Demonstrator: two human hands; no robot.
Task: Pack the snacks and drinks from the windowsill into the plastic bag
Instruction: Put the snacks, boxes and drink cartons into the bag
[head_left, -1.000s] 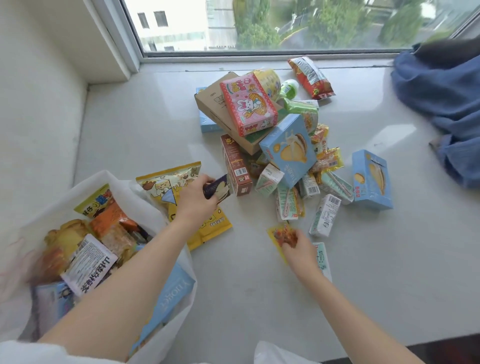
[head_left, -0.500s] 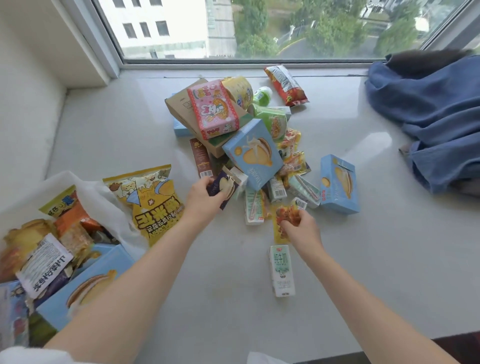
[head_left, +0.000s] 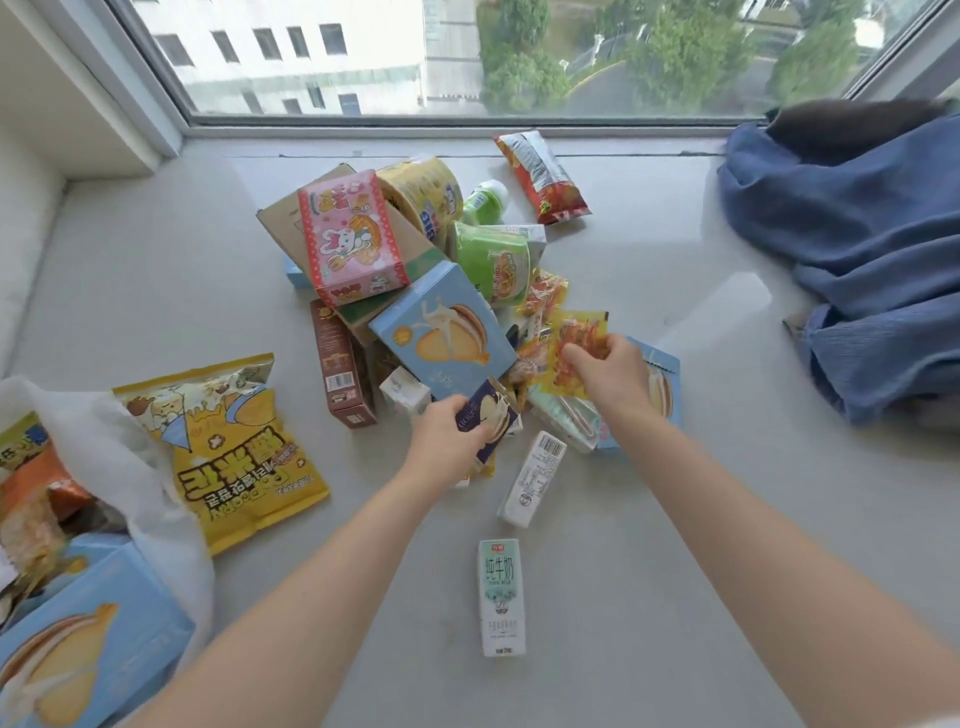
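Item 1. Left hand (head_left: 447, 441): fingers clamped on a small dark-blue snack packet with a cream biscuit picture (head_left: 488, 418), held at the near edge of the heap, arm reaching forward from lower left, wrist straight. Likely kept in hand so a second item can be gathered before the trip to the bag.

Item 2. Right hand (head_left: 610, 376): fingers pinched together on a yellow-and-orange crinkled foil sachet (head_left: 574, 353), lifted above similar sachets at the right of the heap; whether one sachet or several is gripped cannot be told. Forearm extends from lower right, palm down.

Item 3. White translucent plastic bag (head_left: 130, 467): far left, mouth open toward the heap, already holding a pale-blue cake box and other packets.

Item 4. Remaining stock on the grey windowsill (head_left: 675, 571): pink rabbit-print carton (head_left: 353, 239), pale-blue cardboard box with a cake picture (head_left: 441, 332), brown slim box (head_left: 340, 371), green noodle cup (head_left: 491, 260), red-and-white crisp bag (head_left: 543, 176), yellow popcorn bag (head_left: 223, 447) just beside the bag's mouth, and two white milk cartons (head_left: 501, 597) lying flat nearest the person, apart from the heap.

Status: packing roughly midway, by judgement.
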